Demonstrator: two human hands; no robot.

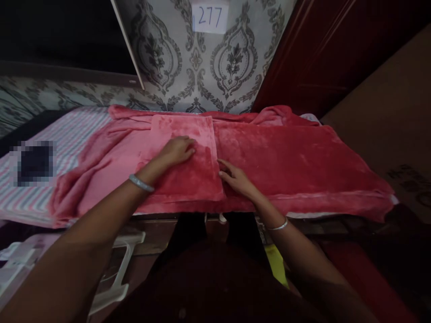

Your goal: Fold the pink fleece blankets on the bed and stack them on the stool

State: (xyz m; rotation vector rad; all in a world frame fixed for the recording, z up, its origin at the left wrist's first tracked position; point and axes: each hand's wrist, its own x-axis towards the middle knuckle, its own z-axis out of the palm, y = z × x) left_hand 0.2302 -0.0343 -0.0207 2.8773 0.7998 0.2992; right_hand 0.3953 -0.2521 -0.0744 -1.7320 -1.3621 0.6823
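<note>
A red plush blanket [276, 157] is spread along the table, with bunched folds at its left end and along the back. On top of it, left of centre, lies a squarish folded section [188, 179] with a straight right edge. My left hand [178, 150] rests on this section, palm down with the fingers stretched out. At the section's right edge is my right hand [237, 179], its thumb and forefinger apart and touching the fabric. Neither hand appears to grip the cloth.
A striped cloth [81, 130] shows under the blanket, with a pixelated dark object [35, 163] on it. Behind are a dark screen [67, 40], a patterned wall and a "277" paper [210, 17]. A cardboard box [387, 116] stands right; a white plastic frame [123, 264] is below.
</note>
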